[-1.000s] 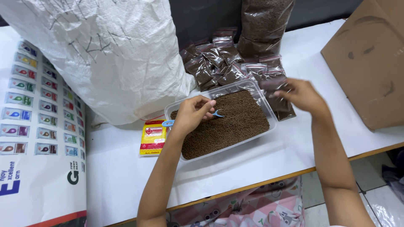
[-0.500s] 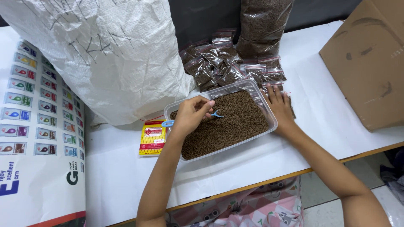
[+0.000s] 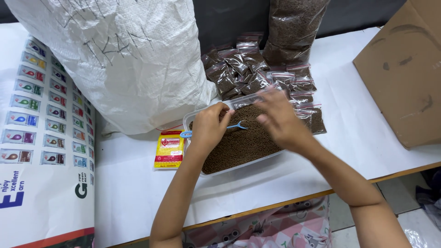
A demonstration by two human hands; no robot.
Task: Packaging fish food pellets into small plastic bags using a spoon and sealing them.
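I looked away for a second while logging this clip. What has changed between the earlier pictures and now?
The right hand came back from the small filled bags at the far right and now hovers, blurred, over the clear tub of brown granules. It looks empty. The left hand stayed in the tub, holding the small blue scoop. The tub, white sack, yellow packet and cardboard box did not move.

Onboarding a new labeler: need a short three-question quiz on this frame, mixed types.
1. True or false: the left hand holds a blue scoop over the clear tub of brown pellets.
2. The small filled bags lie: A) behind the tub, B) on the cardboard box.
3. What lies left of the tub?

Key: 1 true. 2 A. 3 A yellow and red packet.
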